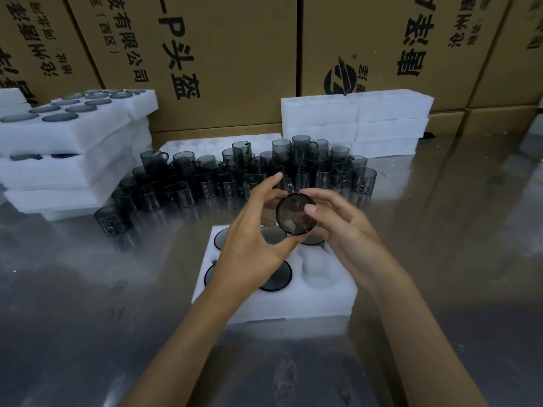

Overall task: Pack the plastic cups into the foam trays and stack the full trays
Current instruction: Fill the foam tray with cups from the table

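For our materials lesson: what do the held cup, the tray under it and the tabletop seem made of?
Cup: smoky see-through plastic, glossy; fingers show through it.
Tray: soft white foam, matte, fuzzy edges.
Tabletop: probably polished metal, since it mirrors the boxes; a glossy coating is possible.

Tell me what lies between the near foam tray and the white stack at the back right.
In the head view, the crowd of dark cups stands between the near tray and the back-right stack, with bare table before it.

Smoky cup point(296, 214) between both hands
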Demonstrator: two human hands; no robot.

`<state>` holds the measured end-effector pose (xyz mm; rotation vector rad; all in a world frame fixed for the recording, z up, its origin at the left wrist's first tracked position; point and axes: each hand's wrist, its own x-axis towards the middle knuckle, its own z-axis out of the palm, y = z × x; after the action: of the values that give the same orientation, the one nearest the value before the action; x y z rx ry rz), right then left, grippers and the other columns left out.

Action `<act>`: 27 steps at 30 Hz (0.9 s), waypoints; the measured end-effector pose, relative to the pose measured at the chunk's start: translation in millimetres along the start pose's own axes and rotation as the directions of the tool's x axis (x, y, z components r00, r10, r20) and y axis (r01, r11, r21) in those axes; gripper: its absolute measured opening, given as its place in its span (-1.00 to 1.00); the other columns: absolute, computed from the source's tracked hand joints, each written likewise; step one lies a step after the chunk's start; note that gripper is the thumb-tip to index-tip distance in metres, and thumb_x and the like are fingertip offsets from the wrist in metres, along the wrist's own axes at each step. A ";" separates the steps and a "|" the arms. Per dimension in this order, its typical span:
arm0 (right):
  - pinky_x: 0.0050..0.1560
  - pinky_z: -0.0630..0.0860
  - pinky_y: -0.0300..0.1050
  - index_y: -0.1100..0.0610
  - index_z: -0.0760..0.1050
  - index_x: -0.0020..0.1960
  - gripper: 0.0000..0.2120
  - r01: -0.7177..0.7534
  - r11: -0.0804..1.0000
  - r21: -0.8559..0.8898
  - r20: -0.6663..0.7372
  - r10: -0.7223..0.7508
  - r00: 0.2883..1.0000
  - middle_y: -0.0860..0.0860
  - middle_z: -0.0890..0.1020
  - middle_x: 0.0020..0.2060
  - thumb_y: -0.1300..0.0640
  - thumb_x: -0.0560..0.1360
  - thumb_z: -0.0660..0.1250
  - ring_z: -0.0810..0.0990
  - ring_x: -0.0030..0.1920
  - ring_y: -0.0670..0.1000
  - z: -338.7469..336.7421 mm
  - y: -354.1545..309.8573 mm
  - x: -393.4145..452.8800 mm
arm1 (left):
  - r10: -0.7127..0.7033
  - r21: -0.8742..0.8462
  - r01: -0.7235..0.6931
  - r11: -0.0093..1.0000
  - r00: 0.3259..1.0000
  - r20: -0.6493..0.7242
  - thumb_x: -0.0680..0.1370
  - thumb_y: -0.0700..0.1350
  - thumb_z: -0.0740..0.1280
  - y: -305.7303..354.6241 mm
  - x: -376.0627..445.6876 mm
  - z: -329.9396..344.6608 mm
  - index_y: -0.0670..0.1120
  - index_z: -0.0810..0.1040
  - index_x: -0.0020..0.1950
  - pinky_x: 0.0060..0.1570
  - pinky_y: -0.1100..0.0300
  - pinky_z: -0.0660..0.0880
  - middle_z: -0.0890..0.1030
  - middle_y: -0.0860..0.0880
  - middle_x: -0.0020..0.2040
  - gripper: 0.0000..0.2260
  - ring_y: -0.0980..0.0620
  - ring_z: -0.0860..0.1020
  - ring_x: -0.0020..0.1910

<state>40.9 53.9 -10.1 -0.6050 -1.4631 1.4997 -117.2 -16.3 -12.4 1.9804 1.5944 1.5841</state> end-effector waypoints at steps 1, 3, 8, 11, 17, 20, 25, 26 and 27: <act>0.02 0.61 0.02 0.08 0.62 0.17 -0.70 -0.013 1.000 -0.001 -0.005 0.013 1.000 0.09 0.70 0.08 0.05 0.45 0.43 0.69 0.07 0.15 -0.7 -0.1 0.0 | -0.002 0.006 0.002 1.000 1.000 0.011 0.40 -0.02 0.58 -0.3 -1.0 -0.6 0.22 0.24 0.50 0.15 0.45 0.42 0.49 0.32 0.22 -0.22 0.25 0.52 0.23; -0.09 0.58 -0.06 0.05 0.64 0.04 -0.80 -0.030 0.999 -0.033 -0.006 0.030 1.000 0.12 0.71 0.00 0.04 0.43 0.43 0.69 -0.01 0.12 -3.7 -1.1 0.1 | -0.013 0.016 0.012 1.000 0.999 0.043 0.37 0.04 0.59 0.9 -2.4 -0.9 0.23 0.27 0.48 0.13 0.44 0.43 0.51 0.29 0.20 -0.23 0.22 0.53 0.20; -0.22 0.50 -0.37 0.15 0.61 -0.18 -0.73 -0.004 0.978 -0.210 -0.006 0.003 1.000 0.01 0.65 -0.26 -0.07 0.43 0.44 0.61 -0.19 -0.09 -11.0 -1.4 -3.7 | 0.005 0.089 -0.016 0.996 0.992 0.128 0.34 0.25 0.52 3.6 -6.8 -1.2 0.13 0.51 0.32 0.08 0.51 0.37 0.57 0.25 0.17 -0.40 0.26 0.52 0.14; -0.20 0.46 -0.38 0.20 0.61 -0.24 -0.63 0.014 0.979 -0.203 -0.024 -0.019 1.000 -0.01 0.60 -0.33 -0.12 0.49 0.44 0.57 -0.25 -0.11 -11.4 1.8 -6.1 | -0.025 0.103 0.006 0.995 0.983 0.179 0.32 0.30 0.52 3.9 -8.8 0.3 0.22 0.50 0.24 -0.02 0.43 0.45 0.57 0.27 0.10 -0.46 0.19 0.55 0.05; -0.20 0.51 -0.38 0.15 0.67 -0.14 -0.84 -0.031 0.962 -0.272 -0.034 0.022 0.999 -0.04 0.69 -0.28 0.07 0.53 0.43 0.64 -0.23 -0.18 -21.1 -7.0 -4.5 | -0.071 0.194 0.015 0.981 0.956 0.286 0.27 0.43 0.43 6.4 -14.0 7.6 0.32 0.42 0.25 -0.05 0.10 0.55 0.52 0.34 0.09 -0.40 0.21 0.54 -0.03; -0.10 0.52 -0.37 0.15 0.68 -0.09 -0.88 -0.092 0.931 -0.354 0.063 0.122 0.991 0.00 0.71 -0.19 0.10 0.52 0.44 0.64 -0.15 -0.15 -31.1 -13.2 -6.9 | -0.085 0.212 0.026 0.977 0.957 0.277 0.26 0.47 0.40 10.0 -15.4 9.3 0.36 0.38 0.21 -0.07 0.15 0.53 0.50 0.37 0.07 -0.42 0.24 0.51 0.00; 0.06 0.46 -0.29 0.14 0.70 -0.06 -0.90 -0.138 0.894 -0.427 0.136 0.214 0.967 0.06 0.73 -0.06 0.16 0.53 0.41 0.62 -0.03 -0.13 -41.7 -17.9 -11.7 | -0.175 0.228 0.111 0.967 0.944 0.281 0.18 0.51 0.42 8.4 -15.5 9.8 0.30 0.43 0.05 -0.06 0.23 0.50 0.51 0.39 0.01 -0.45 0.29 0.50 0.04; 0.07 0.45 -0.25 0.13 0.70 -0.04 -0.88 -0.141 0.882 -0.449 0.138 0.225 0.965 0.07 0.73 -0.04 0.15 0.54 0.39 0.61 -0.02 -0.12 -42.6 -17.8 -11.6 | -0.184 0.232 0.116 0.966 0.936 0.299 0.17 0.51 0.42 7.1 -14.8 8.8 0.29 0.43 0.04 -0.05 0.23 0.50 0.50 0.39 0.01 -0.44 0.29 0.49 0.05; 0.05 0.45 -0.25 0.12 0.71 -0.02 -0.87 -0.142 0.874 -0.466 0.138 0.230 0.963 0.06 0.73 -0.03 0.15 0.56 0.38 0.61 -0.02 -0.14 -43.4 -17.9 -11.8 | -0.189 0.233 0.117 0.965 0.929 0.318 0.17 0.52 0.42 6.2 -14.3 7.4 0.29 0.44 0.04 -0.05 0.25 0.48 0.50 0.38 0.02 -0.44 0.29 0.48 0.06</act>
<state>88.0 63.0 -3.4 -0.9255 -1.9773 1.3922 -105.8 -26.7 -20.4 2.0305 1.7775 0.9864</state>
